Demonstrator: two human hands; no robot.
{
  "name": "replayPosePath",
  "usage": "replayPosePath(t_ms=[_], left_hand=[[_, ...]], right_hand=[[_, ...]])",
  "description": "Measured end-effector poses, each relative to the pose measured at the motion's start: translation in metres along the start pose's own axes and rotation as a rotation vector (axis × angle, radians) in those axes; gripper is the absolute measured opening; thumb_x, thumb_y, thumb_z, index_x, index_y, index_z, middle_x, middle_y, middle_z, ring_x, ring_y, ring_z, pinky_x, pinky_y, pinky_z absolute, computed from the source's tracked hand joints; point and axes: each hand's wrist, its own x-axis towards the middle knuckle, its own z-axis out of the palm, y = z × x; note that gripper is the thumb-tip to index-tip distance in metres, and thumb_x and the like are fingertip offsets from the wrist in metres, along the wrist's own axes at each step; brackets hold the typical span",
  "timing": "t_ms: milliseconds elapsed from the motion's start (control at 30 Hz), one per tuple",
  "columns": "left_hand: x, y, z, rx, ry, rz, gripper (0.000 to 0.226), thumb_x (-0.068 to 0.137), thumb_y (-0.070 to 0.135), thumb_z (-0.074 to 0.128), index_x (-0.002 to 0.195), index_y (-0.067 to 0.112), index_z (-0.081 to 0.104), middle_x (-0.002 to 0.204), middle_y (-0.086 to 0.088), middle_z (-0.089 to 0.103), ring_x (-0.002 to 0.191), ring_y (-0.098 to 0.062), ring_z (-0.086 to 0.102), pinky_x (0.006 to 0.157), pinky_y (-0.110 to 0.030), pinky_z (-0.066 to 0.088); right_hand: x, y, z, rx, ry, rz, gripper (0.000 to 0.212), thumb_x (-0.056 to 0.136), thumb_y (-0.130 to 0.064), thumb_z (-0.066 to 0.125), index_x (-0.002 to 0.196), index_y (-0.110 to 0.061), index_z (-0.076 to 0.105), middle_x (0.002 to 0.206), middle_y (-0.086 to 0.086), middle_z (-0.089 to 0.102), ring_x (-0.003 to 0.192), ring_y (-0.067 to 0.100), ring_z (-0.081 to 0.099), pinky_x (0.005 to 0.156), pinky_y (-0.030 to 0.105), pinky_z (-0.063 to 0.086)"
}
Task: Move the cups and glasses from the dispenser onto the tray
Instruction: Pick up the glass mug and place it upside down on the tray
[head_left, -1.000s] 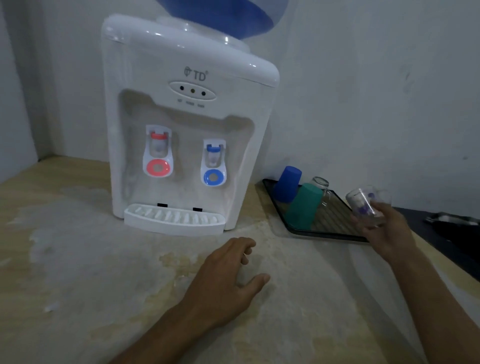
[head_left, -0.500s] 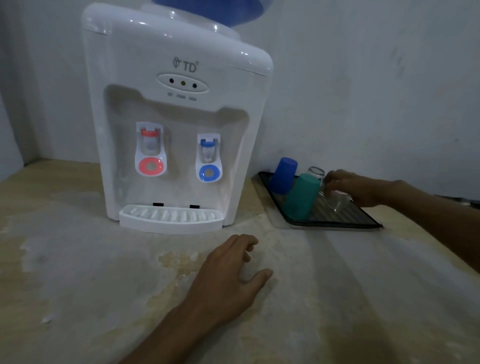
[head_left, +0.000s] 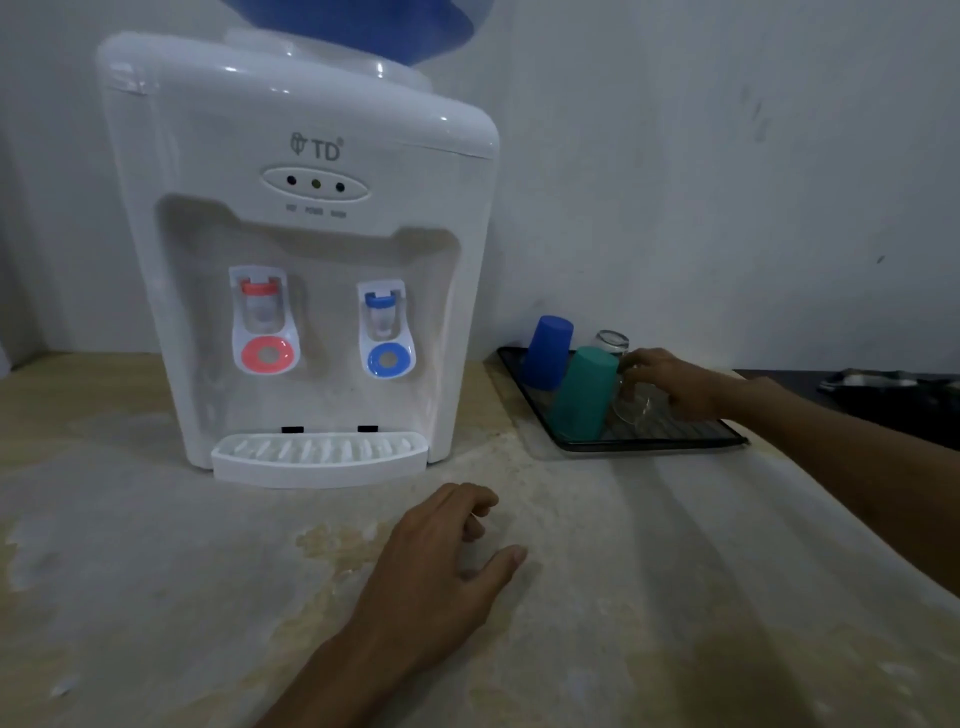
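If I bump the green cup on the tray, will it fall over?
Probably, if pushed near the top. The green cup stands upside down and tall on the tray, and it looks like light plastic, so it would likely tip or slide easily. It seems unlikely to break, but it could knock the clear glass under the right hand.

Blue plastic cup (head_left: 548, 352): inverted, black rectangular tray's (head_left: 654, 442) far-left corner.
Teal plastic cup (head_left: 584, 392): inverted, tray's front-left.
Clear glass tumbler (head_left: 632, 404): tilted, tray's centre.
Second clear glass (head_left: 611, 342): inverted, tray's rear.

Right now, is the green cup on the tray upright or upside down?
Upside down: the green cup stands on the tray, wide mouth down, narrow closed base on top.
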Motion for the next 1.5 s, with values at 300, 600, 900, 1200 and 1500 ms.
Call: replayPosePath(t_ms=[300,600,900,1200,1500], left_hand=[[0.001,-0.001,0.001,0.012,-0.009,-0.012,0.045,0.08,0.065,0.065,0.116,0.039,0.06,0.104,0.024,0.062,0.096,0.003,0.062,0.086,-0.025,0.054],[0.001,-0.002,0.0,0.008,-0.018,-0.025,0.041,0.08,0.064,0.067,0.114,0.041,0.061,0.104,0.027,0.062,0.098,0.005,0.061,0.087,-0.024,0.053],[0.001,-0.001,-0.001,0.01,-0.019,-0.021,0.037,0.081,0.06,0.07,0.111,0.038,0.063,0.101,0.024,0.063,0.099,0.004,0.062,0.086,-0.021,0.052],[0.003,-0.005,0.002,0.034,-0.012,0.003,0.04,0.078,0.066,0.067,0.108,0.039,0.064,0.097,0.021,0.064,0.095,0.003,0.062,0.085,-0.024,0.053],[0.004,-0.01,0.005,-0.001,-0.028,0.01,0.041,0.076,0.065,0.071,0.105,0.037,0.066,0.095,0.016,0.066,0.094,-0.002,0.065,0.082,-0.024,0.053]], right_hand=[[-0.006,-0.009,0.01,0.533,0.324,0.301,0.031,0.089,-0.026,0.073,0.119,-0.025,0.064,0.118,-0.002,0.063,0.108,0.017,0.059,0.088,0.03,0.045],[0.004,-0.003,0.019,0.404,0.352,0.478,0.073,0.066,-0.03,0.093,0.127,-0.011,0.058,0.117,0.014,0.066,0.093,0.023,0.057,0.079,0.031,0.046],[-0.002,-0.007,0.021,0.474,0.334,0.316,0.075,0.074,-0.008,0.086,0.14,-0.016,0.052,0.134,0.01,0.061,0.117,0.024,0.059,0.09,0.027,0.044],[-0.007,-0.013,0.028,0.626,0.314,0.299,0.067,0.081,-0.013,0.079,0.136,-0.031,0.045,0.121,0.001,0.061,0.102,0.02,0.064,0.074,0.024,0.053],[-0.003,-0.013,0.031,0.634,0.316,0.322,0.062,0.081,-0.008,0.076,0.134,-0.026,0.047,0.121,0.006,0.064,0.101,0.025,0.064,0.075,0.029,0.051]])
